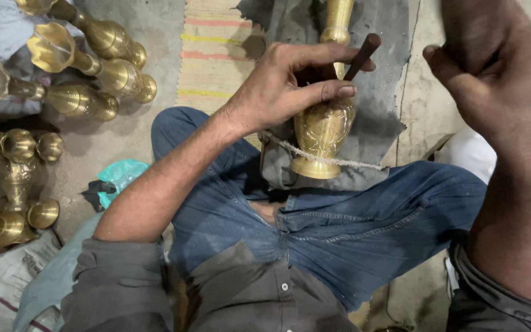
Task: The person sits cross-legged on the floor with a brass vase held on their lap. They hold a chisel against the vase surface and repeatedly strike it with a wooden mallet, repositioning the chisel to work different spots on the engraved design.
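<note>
A brass vase [323, 126] lies on a grey cloth [376, 104] in front of my crossed legs, its neck pointing away from me and its round foot toward me. A rope [351, 163] runs across its foot. My left hand [287, 86] rests on the vase's belly and holds a thin dark punch tool [362, 55] with its tip down on the metal. My right hand [493, 67] is raised at the upper right, fingers closed; whatever it grips is out of sight.
Several finished brass vases [102, 67] lie on the floor at the upper left, with more brass vessels [7, 184] stacked at the left edge. A striped mat [213, 55] lies behind my knee. A teal plastic bag [118, 178] sits beside my left thigh.
</note>
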